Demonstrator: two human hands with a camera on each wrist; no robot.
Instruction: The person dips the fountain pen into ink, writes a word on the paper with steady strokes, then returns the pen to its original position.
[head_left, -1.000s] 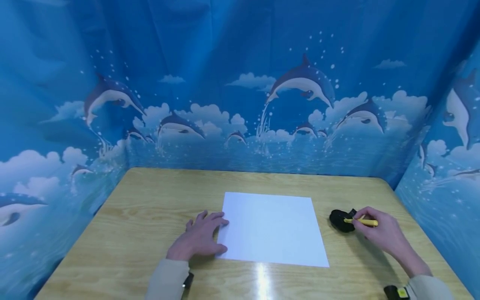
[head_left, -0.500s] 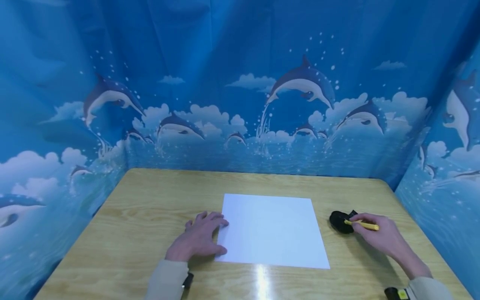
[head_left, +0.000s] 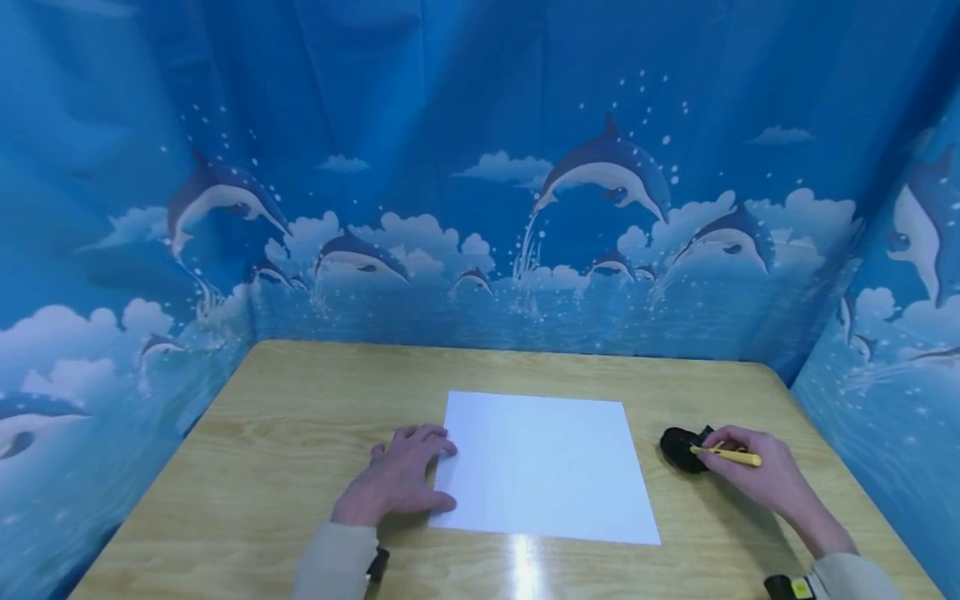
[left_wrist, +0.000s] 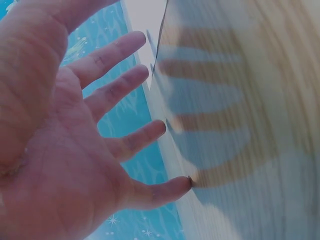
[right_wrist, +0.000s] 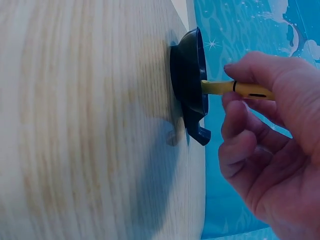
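On the worktop (head_left: 330,417), 1 white sheet (head_left: 547,467) lies blank, so any marking of it appears not yet done and the work looks barely begun. The left grip (head_left: 397,475) is released, fingers spread at the sheet's left edge. Right of the sheet, the right grip (head_left: 757,475), near a black dish (right_wrist: 187,70), pinches a yellow pen-like tool (right_wrist: 245,90), tip at the dish.

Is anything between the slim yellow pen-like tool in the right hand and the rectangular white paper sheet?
Only the round black dish stands there, at the tip of the yellow tool; nothing else visible lies before the white sheet.
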